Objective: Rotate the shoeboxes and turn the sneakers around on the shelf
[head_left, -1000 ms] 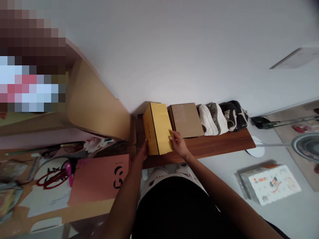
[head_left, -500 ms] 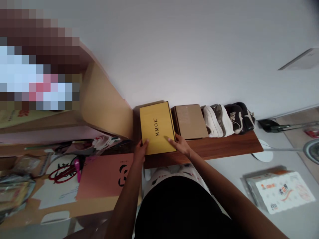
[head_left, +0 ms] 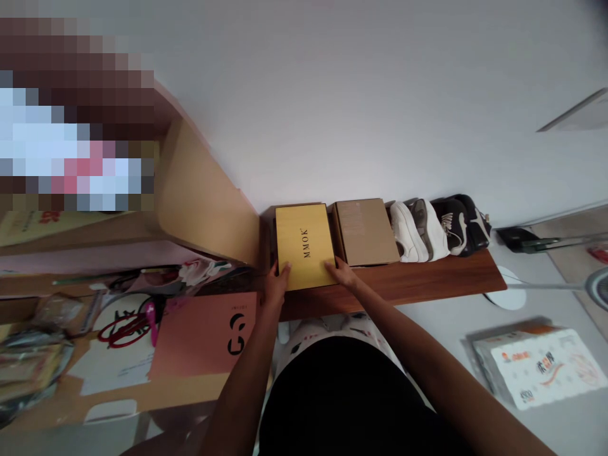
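Note:
A yellow shoebox (head_left: pixel 304 237) with MMOK printed on its lid is at the left end of a brown wooden shelf (head_left: pixel 427 282). My left hand (head_left: pixel 278 282) grips its near left side, thumb on the lid. On the near right side, my right hand (head_left: pixel 342 273) holds it too, thumb on top and fingers down the side. Whether the box fully rests on the shelf I cannot tell. Just right of it stands a brown cardboard box (head_left: pixel 365 231). Farther right are white shoes (head_left: pixel 409 234) and black shoes (head_left: pixel 458 228) in a row.
A desk at left bears a pink bag (head_left: pixel 204 335), a red cable (head_left: pixel 116 330) and papers. Its wooden side panel (head_left: pixel 209 196) rises beside the shelf. On the floor at right lies a wrapped white package (head_left: pixel 546 367). Behind the shelf is a white wall (head_left: pixel 356 95).
The yellow shoebox has straightened and come down slightly, lining up more squarely beside the cardboard box. Both hands have moved with it and keep their hold. The view has shifted a little.

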`<state>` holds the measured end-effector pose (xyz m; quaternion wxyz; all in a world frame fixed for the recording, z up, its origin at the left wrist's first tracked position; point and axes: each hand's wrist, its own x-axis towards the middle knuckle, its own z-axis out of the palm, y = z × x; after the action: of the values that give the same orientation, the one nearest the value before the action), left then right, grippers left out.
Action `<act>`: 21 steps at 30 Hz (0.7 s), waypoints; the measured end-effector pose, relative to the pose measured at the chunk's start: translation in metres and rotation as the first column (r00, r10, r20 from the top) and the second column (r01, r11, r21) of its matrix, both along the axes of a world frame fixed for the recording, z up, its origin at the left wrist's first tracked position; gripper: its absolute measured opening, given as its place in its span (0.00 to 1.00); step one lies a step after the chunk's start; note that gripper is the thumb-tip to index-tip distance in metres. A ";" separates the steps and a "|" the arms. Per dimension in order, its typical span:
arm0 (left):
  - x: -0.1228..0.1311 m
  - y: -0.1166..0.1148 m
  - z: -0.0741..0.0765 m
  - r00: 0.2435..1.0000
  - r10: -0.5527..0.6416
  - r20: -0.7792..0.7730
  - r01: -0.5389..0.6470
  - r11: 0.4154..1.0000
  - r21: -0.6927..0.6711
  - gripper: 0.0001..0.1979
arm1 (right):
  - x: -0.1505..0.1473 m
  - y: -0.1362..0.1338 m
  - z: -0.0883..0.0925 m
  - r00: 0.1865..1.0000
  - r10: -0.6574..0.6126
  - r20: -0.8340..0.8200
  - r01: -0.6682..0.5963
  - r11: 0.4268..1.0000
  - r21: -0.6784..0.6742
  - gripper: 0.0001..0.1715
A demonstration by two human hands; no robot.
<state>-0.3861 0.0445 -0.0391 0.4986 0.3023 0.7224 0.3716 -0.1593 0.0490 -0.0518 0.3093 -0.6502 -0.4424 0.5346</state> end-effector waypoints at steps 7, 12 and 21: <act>-0.001 0.009 -0.005 0.998 0.054 0.022 -0.053 0.998 -0.014 0.28 | -0.006 0.014 -0.007 0.996 0.008 0.089 -0.006 1.000 -0.031 0.24; -0.005 0.014 -0.006 0.998 0.044 0.039 -0.042 0.999 -0.031 0.27 | -0.011 0.017 -0.005 0.995 -0.007 0.096 0.014 0.998 -0.067 0.26; -0.007 0.019 0.011 0.990 -0.011 -0.140 0.005 0.999 -0.040 0.24 | -0.017 0.022 0.008 0.989 0.005 0.148 0.000 1.000 -0.030 0.27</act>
<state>-0.3929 0.0634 -0.0283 0.4541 0.3206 0.7616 0.3331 -0.1765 0.0711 -0.0438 0.2652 -0.6920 -0.4570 0.4918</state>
